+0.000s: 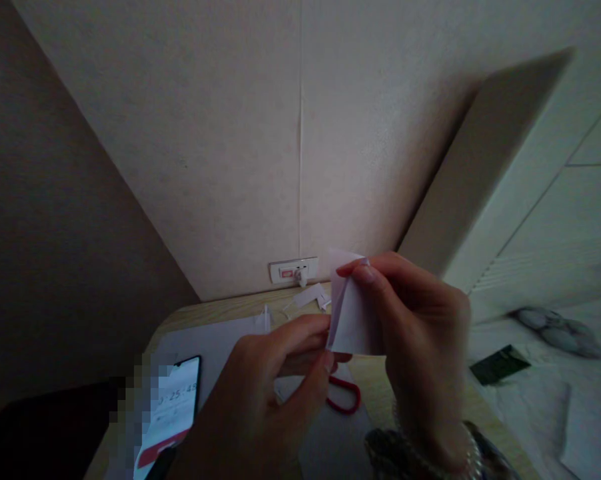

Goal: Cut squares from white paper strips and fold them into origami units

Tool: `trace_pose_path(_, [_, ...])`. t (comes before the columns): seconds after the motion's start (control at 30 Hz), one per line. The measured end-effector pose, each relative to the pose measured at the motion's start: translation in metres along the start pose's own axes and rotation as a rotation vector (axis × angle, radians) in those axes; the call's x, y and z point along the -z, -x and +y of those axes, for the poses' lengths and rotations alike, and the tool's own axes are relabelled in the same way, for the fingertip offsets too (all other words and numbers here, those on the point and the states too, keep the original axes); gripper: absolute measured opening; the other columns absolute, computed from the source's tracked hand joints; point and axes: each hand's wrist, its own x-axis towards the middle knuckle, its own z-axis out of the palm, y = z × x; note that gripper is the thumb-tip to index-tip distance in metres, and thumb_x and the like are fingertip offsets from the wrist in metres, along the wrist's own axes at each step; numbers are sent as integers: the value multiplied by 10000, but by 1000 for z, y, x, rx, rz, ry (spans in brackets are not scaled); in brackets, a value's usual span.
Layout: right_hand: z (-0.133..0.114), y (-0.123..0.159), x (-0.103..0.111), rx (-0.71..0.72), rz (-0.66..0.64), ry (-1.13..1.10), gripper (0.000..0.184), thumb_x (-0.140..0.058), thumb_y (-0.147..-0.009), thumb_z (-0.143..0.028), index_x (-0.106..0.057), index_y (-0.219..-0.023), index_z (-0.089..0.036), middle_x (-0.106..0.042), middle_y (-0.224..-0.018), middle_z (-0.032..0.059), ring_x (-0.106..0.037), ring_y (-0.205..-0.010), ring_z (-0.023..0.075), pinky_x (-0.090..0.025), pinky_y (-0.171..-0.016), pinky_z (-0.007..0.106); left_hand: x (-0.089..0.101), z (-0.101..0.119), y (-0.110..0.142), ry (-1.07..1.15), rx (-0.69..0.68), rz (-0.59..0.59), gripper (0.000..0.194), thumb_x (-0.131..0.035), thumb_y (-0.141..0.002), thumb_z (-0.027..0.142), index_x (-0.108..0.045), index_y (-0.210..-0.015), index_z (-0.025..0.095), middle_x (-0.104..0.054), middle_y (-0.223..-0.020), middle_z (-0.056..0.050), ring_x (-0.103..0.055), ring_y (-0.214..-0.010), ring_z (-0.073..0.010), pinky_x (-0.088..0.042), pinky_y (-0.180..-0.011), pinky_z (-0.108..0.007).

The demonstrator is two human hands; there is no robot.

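Note:
A folded piece of white paper (356,320) is held up between my two hands above the table. My right hand (410,313) pinches its top edge between thumb and fingers. Lower down, my left hand (285,380) grips the paper's bottom left corner with thumb and fingertips. A crease runs slanting along the paper's left side. Just below the hands lies a red loop handle (344,396), perhaps of scissors; the rest of that tool is hidden behind my left hand.
A lit phone (173,407) showing a timer lies at left on white sheets (220,347). Paper scraps (308,297) lie at the back of the wooden table (195,317), below a wall socket (293,270) with a plug in it. On the floor at right are a green packet (500,365) and slippers (555,330).

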Motion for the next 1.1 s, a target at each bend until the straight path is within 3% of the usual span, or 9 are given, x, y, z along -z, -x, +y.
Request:
trace_pose_path(0.1, [2, 2, -1, 37, 26, 32, 165, -731, -878, -236, -800, -734, -280, -698, -650, -55, -519, -517, 110, -283, -422, 260, -2, 4, -2, 86, 66, -68, 252, -707, -807, 204, -788, -1045, 225, -856, -997, -24, -820, -895, -209, -640, -848, -246])
trace_pose_path(0.3, [3, 3, -1, 67, 25, 52, 143, -732, -889, -245, -795, -763, -271, -723, -698, -48, -571, -571, 122, -335, -456, 261, -3, 6, -4, 147, 33, -147, 211, -685, -848, 195, -795, -1023, 243, -853, -1024, 2, -814, -904, -178, -631, -827, -206])
trace_pose_path(0.57, [1, 2, -2, 83, 28, 50, 132, -732, -890, -216, -785, -779, -263, -715, -702, -43, -590, -591, 129, -358, -478, 276, -10, 11, -3, 205, 59, -26, 168, -714, -819, 199, -831, -913, 273, -857, -897, 30, -805, -797, -143, -609, -740, -145])
trace_pose_path(0.83, [-2, 2, -2, 85, 25, 16, 105, -736, -886, -214, -795, -815, -266, -744, -761, -28, -627, -653, 149, -448, -569, 283, -17, 10, -2, 204, 87, 39, 155, -681, -836, 226, -827, -867, 266, -852, -846, 10, -811, -771, -189, -640, -669, -203])
trace_pose_path(0.97, [-3, -1, 6, 1, -153, -49, 52, -765, -856, -251, -798, -883, -281, -763, -815, -26, -654, -734, 172, -466, -604, 282, -16, 12, -1, 255, 75, 82, 146, -700, -834, 217, -829, -878, 269, -856, -857, 32, -819, -790, -173, -642, -702, -174])
trace_pose_path(1.1, [-4, -6, 17, -77, -330, -82, 50, -816, -787, -238, -776, -805, -262, -725, -752, -48, -623, -713, 154, -458, -630, 266, -10, 15, -2, 327, 69, 110, 181, -699, -848, 157, -833, -863, 278, -859, -863, 59, -820, -774, -141, -633, -722, -132])
